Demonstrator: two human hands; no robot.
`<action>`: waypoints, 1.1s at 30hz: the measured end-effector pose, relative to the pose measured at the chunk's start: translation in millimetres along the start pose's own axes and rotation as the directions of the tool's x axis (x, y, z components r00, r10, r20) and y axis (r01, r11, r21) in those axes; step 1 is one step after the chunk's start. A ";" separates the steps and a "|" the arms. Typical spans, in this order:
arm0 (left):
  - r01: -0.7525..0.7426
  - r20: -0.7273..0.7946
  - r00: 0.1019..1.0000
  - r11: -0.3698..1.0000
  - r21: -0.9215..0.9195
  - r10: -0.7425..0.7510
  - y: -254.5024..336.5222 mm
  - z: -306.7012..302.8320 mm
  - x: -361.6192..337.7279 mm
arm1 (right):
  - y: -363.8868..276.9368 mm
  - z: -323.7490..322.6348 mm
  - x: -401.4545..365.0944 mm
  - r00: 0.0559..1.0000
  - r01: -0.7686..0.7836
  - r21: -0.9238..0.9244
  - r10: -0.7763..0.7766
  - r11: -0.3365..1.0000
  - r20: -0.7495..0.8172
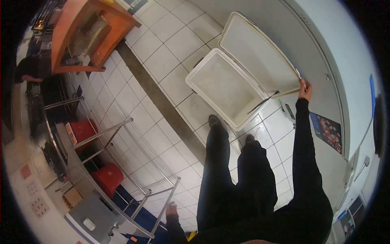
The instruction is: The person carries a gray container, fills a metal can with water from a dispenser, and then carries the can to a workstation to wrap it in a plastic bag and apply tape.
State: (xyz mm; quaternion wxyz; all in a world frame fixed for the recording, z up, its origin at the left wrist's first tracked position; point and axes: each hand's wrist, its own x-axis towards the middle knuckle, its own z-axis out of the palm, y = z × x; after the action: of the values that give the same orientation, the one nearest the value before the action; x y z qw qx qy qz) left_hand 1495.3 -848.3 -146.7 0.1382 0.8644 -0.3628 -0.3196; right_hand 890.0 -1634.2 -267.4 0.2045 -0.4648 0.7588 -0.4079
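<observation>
Pinching the near corner of the raised cooler lid (260,53) with closed fingers, the right hand (304,89) holds the free edge, which runs away to the upper left above the open cooler box (221,87) on the floor tiles (162,61) ahead of the feet; the left hand (171,209) hangs slack and empty, well apart.

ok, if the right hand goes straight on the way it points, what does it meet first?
The right hand sits at the edge of the open lid of the cooler, so it would likely meet that lid first; depth is unclear.
</observation>
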 end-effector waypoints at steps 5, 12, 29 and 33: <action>0.251 0.122 0.966 0.944 -0.215 -0.229 221.1 2.0 209.3 | -31.6 -25.7 -106.0 0.983 0.097 -0.153 -0.070 0.984 0.172; 0.021 0.276 0.961 0.988 -0.151 0.021 332.4 49.6 246.6 | -72.6 -8.1 -235.4 0.684 0.577 -0.253 -0.290 0.777 0.670; -0.209 0.437 0.865 0.969 -0.131 0.246 399.1 182.2 702.1 | 128.0 130.8 -316.7 0.526 -0.849 0.016 0.848 0.528 -0.071; 0.097 0.699 0.696 0.943 -0.317 0.163 448.4 240.9 777.9 | 174.5 163.7 -319.4 0.507 -0.781 0.436 0.862 0.447 0.023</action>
State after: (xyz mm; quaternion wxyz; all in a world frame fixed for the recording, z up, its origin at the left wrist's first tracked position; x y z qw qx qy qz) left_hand 1510.6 -1719.7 -469.9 0.1343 0.6285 -0.3446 -0.6842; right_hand 1063.6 -1384.9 -526.1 0.3868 0.0586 0.8062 -0.4438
